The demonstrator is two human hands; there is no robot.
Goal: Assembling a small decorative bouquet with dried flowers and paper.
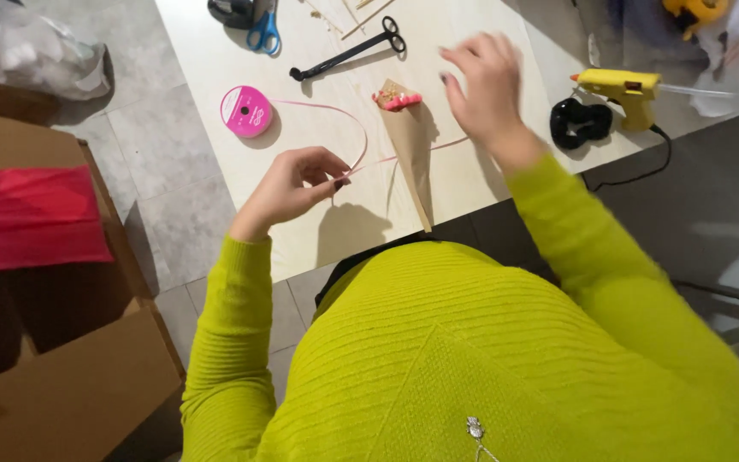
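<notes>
I observed the left hand (288,190) with its fingers (327,168) pinched together on the thin pink ribbon (359,137), just above the near edge of the counter (472,180). The right hand (485,85) was raised over the counter with its fingers (472,53) spread apart and holding nothing that I could see; it was blurred, so finer detail could not be read.

From the pinch, the ribbon arched up and back to the pink spool (247,112), which lay flat on the counter to the left. A second run of ribbon passed toward the brown paper cone (412,150), which lay between the two hands with its pink-filled mouth pointing away and its tip pointing toward the body.

Farther out lay long black scissors (348,51), blue-handled scissors (264,32), a yellow glue gun (622,90) and a black scrunchie (580,121).

My judgement on handling: keep the pinch firm and the ribbon lightly taut so it feeds off the spool without twisting, and steady the cone with the free hand, since light paper would probably slide under any pull.
</notes>
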